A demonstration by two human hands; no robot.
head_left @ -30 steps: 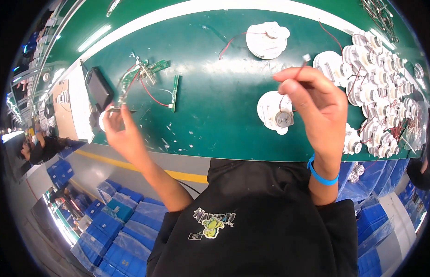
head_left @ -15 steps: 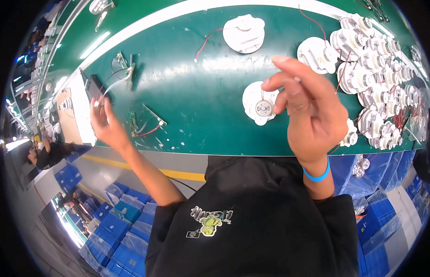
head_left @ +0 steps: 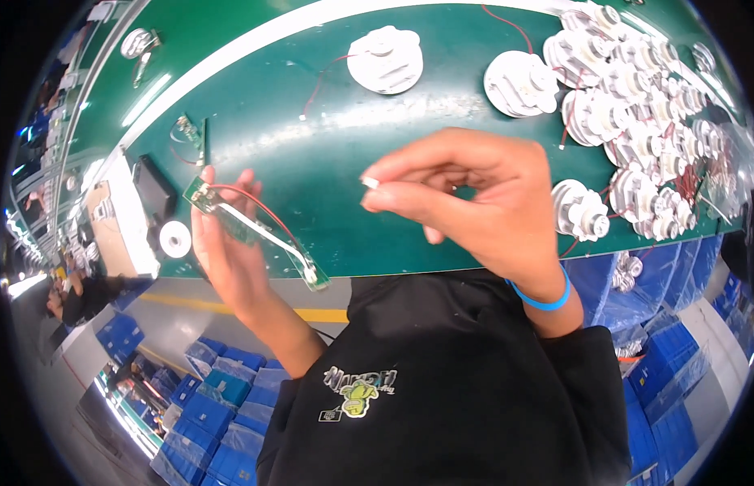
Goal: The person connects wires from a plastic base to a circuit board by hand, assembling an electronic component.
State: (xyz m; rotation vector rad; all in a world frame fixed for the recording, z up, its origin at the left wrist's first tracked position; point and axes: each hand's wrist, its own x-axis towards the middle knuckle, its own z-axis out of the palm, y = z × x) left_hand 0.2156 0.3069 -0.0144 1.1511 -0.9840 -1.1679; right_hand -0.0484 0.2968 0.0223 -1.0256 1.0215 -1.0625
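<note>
My left hand (head_left: 235, 251) is closed around a narrow green circuit board (head_left: 200, 198), which tilts above the bench's near edge. From the board a red wire and a flat white cable run to a smaller green board (head_left: 316, 278). My right hand (head_left: 482, 198) pinches a small white piece (head_left: 370, 183), perhaps a plug, between thumb and forefinger; the other fingers curl behind. A gap separates the hands. Just left of my left hand is a small white disc (head_left: 175, 239) with a hole in its middle.
Round white units with hubs and red wires crowd the green bench's right side (head_left: 636, 121). Single units lie at the back middle (head_left: 385, 61) and right of my right hand (head_left: 579, 211). Another circuit board (head_left: 200, 142) and a black box (head_left: 154, 185) lie left; blue crates (head_left: 199, 417) stand below.
My left hand has lifted the circuit board toward me. My right hand has moved left, closing to a pinch on the small white piece. The middle white unit no longer shows. The view has shifted.
</note>
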